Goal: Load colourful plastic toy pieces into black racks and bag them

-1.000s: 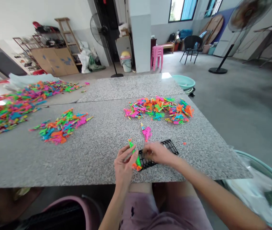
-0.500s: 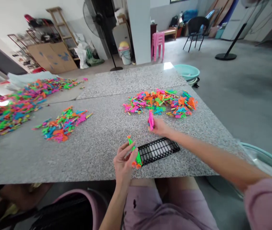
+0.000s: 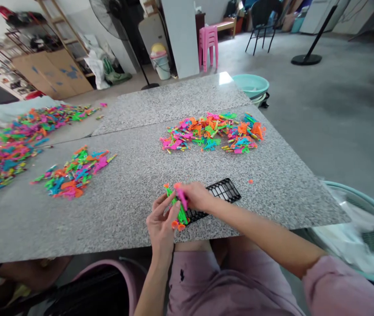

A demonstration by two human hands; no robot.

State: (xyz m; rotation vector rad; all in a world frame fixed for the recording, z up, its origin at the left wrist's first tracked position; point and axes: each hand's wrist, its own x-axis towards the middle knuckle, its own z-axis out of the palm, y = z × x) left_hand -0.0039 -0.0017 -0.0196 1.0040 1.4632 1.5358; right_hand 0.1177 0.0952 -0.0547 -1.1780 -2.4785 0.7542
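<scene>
My left hand (image 3: 161, 224) is closed around green plastic toy pieces (image 3: 181, 215) with orange round tips, at the left end of a black plastic grid tray (image 3: 228, 189). My right hand (image 3: 197, 195) pinches a pink plastic toy piece (image 3: 182, 199), which has an orange tip by it. The pink piece is right beside the green ones; whether they touch I cannot tell. My right hand and forearm hide the middle of the tray, which lies on the speckled stone table (image 3: 134, 175).
A pile of bright toy pieces (image 3: 211, 131) lies beyond my hands, a smaller pile (image 3: 75, 173) to the left, and a large heap (image 3: 12, 145) farther left. A small orange bit (image 3: 250, 181) lies right of the tray. A pink tub (image 3: 130, 281) and green basket (image 3: 371, 219) flank me.
My right hand has come left and toward me with the pink piece, up to the green pieces in my left hand. The view has shifted, and the orange bit now shows on the table.
</scene>
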